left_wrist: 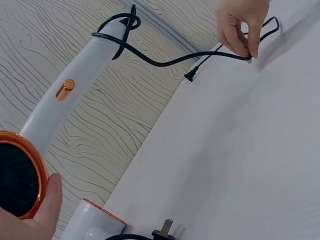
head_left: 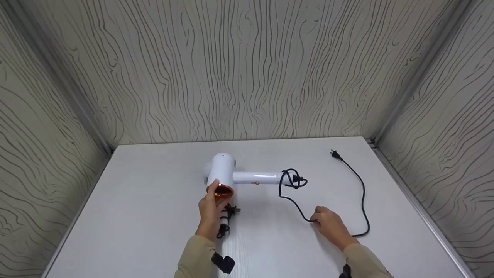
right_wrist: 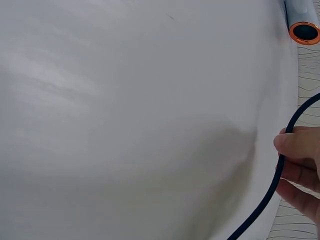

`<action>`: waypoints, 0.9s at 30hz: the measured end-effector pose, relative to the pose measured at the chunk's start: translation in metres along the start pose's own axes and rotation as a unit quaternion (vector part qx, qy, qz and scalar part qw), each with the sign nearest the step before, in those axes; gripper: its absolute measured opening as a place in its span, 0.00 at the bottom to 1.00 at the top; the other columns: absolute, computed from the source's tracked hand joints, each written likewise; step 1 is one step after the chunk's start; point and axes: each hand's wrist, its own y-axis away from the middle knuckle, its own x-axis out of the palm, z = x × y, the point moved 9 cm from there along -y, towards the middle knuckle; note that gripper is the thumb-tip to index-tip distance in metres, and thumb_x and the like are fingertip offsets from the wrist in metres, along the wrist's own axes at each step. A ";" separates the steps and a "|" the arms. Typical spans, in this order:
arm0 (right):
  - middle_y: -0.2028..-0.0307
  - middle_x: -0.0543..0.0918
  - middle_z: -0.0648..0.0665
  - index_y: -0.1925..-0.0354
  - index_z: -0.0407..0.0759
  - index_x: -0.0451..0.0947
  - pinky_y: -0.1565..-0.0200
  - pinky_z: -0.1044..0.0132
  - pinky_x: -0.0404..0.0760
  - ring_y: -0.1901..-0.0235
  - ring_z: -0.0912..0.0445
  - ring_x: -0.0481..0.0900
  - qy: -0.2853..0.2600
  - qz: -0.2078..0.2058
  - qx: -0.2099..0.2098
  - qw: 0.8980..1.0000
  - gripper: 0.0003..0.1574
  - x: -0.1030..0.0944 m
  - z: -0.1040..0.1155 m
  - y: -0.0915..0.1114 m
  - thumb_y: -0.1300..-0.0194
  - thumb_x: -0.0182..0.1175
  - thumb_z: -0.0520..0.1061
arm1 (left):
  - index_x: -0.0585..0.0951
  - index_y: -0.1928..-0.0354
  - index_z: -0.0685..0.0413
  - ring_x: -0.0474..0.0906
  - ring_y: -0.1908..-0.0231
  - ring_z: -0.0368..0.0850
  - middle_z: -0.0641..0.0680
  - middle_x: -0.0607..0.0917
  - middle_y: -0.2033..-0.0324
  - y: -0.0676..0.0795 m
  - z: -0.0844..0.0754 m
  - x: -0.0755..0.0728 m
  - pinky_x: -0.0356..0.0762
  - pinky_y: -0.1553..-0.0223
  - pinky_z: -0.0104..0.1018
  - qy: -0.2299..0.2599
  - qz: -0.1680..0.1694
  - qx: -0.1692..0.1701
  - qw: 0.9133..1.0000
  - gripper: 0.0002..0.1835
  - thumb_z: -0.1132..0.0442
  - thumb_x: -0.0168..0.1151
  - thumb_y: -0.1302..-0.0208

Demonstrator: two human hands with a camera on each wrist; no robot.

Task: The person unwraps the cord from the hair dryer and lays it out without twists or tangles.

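My left hand [head_left: 209, 210] grips a white hair dryer [head_left: 222, 170] by its barrel, with the thumb at the orange-rimmed end. The dryer's handle [left_wrist: 75, 82] extends to the right, and its black cord [head_left: 297, 206] loops around the handle's end. Out to the right, my right hand [head_left: 330, 226] pinches that cord between thumb and fingers, as the right wrist view also shows. From there the cord curves to a two-pin plug [head_left: 336, 155] at the table's far right. Beside and partly behind my left hand is a second white piece [left_wrist: 92, 220] with an orange edge, mostly hidden.
Next to my left hand, a black plug [head_left: 233, 210] and a wrapped black cord [head_left: 222, 231] lie against a short white handle [head_left: 224, 220]. The white table [head_left: 135, 216] is enclosed by wood-grain panels [head_left: 239, 69] at the back and both sides.
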 end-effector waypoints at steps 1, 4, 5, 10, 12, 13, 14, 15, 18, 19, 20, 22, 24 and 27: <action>0.76 0.77 0.52 0.75 0.41 0.86 0.68 0.71 0.82 0.72 0.59 0.80 0.000 0.002 -0.001 1.000 0.07 0.000 0.000 0.000 0.52 0.69 0.30 | 0.56 0.30 0.66 0.77 0.43 0.46 0.65 0.67 0.34 0.000 0.000 0.000 0.73 0.34 0.42 0.002 -0.002 0.001 1.000 0.47 0.34 0.51 0.35; 0.77 0.78 0.52 0.75 0.41 0.87 0.69 0.70 0.82 0.73 0.59 0.80 0.001 0.012 0.008 1.000 0.07 0.002 -0.002 0.001 0.51 0.69 0.30 | 0.55 0.29 0.66 0.77 0.42 0.49 0.65 0.67 0.35 -0.002 -0.001 -0.001 0.74 0.34 0.42 0.012 -0.009 0.002 1.000 0.47 0.35 0.51 0.36; 0.77 0.78 0.52 0.75 0.41 0.87 0.69 0.70 0.82 0.73 0.59 0.80 0.001 0.016 0.012 1.000 0.07 0.003 -0.002 0.001 0.51 0.69 0.30 | 0.54 0.29 0.66 0.76 0.41 0.50 0.65 0.67 0.35 -0.002 0.000 -0.001 0.73 0.34 0.42 0.014 -0.011 0.001 1.000 0.47 0.35 0.52 0.36; 0.77 0.79 0.51 0.75 0.41 0.86 0.69 0.70 0.82 0.73 0.58 0.81 0.004 0.027 0.023 0.999 0.06 0.003 -0.006 0.005 0.51 0.69 0.31 | 0.53 0.29 0.65 0.74 0.38 0.54 0.65 0.66 0.34 -0.003 0.001 0.000 0.72 0.33 0.45 0.023 -0.013 -0.004 1.000 0.48 0.35 0.52 0.35; 0.77 0.79 0.51 0.75 0.41 0.86 0.68 0.69 0.83 0.73 0.57 0.81 0.005 0.029 0.020 0.999 0.06 0.002 -0.006 0.007 0.51 0.69 0.31 | 0.53 0.29 0.65 0.73 0.38 0.54 0.65 0.66 0.34 -0.003 0.002 0.001 0.71 0.33 0.45 0.023 -0.012 -0.006 1.000 0.48 0.35 0.51 0.35; 0.77 0.79 0.51 0.75 0.41 0.86 0.68 0.69 0.83 0.73 0.57 0.81 0.005 0.029 0.018 0.999 0.06 0.002 -0.006 0.008 0.51 0.69 0.31 | 0.53 0.29 0.64 0.73 0.38 0.54 0.64 0.66 0.34 -0.002 0.002 0.000 0.71 0.33 0.44 0.021 -0.014 -0.008 1.000 0.48 0.35 0.51 0.35; 0.77 0.79 0.51 0.75 0.41 0.86 0.68 0.68 0.83 0.73 0.57 0.81 0.005 0.029 0.015 0.999 0.06 0.002 -0.007 0.009 0.51 0.69 0.31 | 0.53 0.29 0.64 0.73 0.38 0.53 0.64 0.66 0.34 -0.002 0.002 0.001 0.71 0.32 0.44 0.018 -0.013 -0.008 1.000 0.48 0.34 0.51 0.35; 0.77 0.79 0.51 0.75 0.41 0.86 0.68 0.68 0.83 0.73 0.57 0.81 0.007 0.029 0.014 0.999 0.06 0.002 -0.007 0.010 0.51 0.69 0.32 | 0.53 0.29 0.64 0.74 0.38 0.53 0.64 0.66 0.34 -0.002 0.002 0.000 0.71 0.32 0.44 0.016 -0.014 -0.010 1.000 0.48 0.34 0.51 0.35; 0.77 0.79 0.51 0.75 0.41 0.86 0.68 0.68 0.83 0.74 0.56 0.82 0.010 0.024 0.001 1.000 0.06 0.001 -0.007 0.012 0.51 0.69 0.32 | 0.54 0.29 0.63 0.74 0.39 0.51 0.63 0.66 0.34 -0.002 0.000 0.000 0.71 0.32 0.43 0.016 -0.012 -0.007 1.000 0.48 0.33 0.50 0.36; 0.77 0.78 0.51 0.75 0.41 0.86 0.69 0.68 0.83 0.74 0.56 0.82 0.011 0.020 -0.003 1.000 0.06 0.000 -0.008 0.012 0.52 0.70 0.32 | 0.54 0.29 0.63 0.75 0.39 0.50 0.63 0.67 0.34 -0.002 -0.001 0.000 0.72 0.33 0.42 0.018 -0.013 -0.007 1.000 0.47 0.33 0.50 0.36; 0.77 0.78 0.52 0.75 0.41 0.86 0.69 0.68 0.83 0.74 0.56 0.82 0.012 0.018 -0.006 1.000 0.06 0.000 -0.008 0.013 0.52 0.70 0.31 | 0.54 0.29 0.63 0.75 0.40 0.50 0.63 0.67 0.34 -0.002 -0.001 0.000 0.72 0.33 0.42 0.021 -0.013 -0.005 1.000 0.48 0.33 0.50 0.36; 0.78 0.78 0.52 0.75 0.41 0.86 0.69 0.68 0.83 0.74 0.57 0.81 0.013 0.015 -0.008 1.000 0.06 -0.001 -0.008 0.013 0.52 0.70 0.31 | 0.54 0.29 0.64 0.75 0.40 0.50 0.64 0.67 0.34 -0.003 -0.003 0.000 0.72 0.34 0.41 0.027 -0.011 0.001 1.000 0.48 0.34 0.50 0.36; 0.78 0.77 0.52 0.75 0.41 0.86 0.69 0.69 0.82 0.74 0.57 0.81 0.012 0.017 -0.002 1.000 0.06 0.000 -0.009 0.013 0.52 0.70 0.31 | 0.54 0.29 0.64 0.75 0.39 0.50 0.64 0.67 0.34 -0.003 -0.003 0.000 0.73 0.34 0.41 0.026 -0.012 0.002 1.000 0.47 0.34 0.50 0.35; 0.77 0.77 0.52 0.74 0.40 0.86 0.69 0.69 0.82 0.74 0.58 0.80 0.005 0.030 0.015 0.999 0.06 0.002 -0.010 0.011 0.51 0.69 0.31 | 0.54 0.29 0.64 0.74 0.38 0.51 0.64 0.67 0.33 -0.002 -0.002 0.000 0.72 0.33 0.42 0.021 -0.011 0.004 1.000 0.47 0.34 0.50 0.35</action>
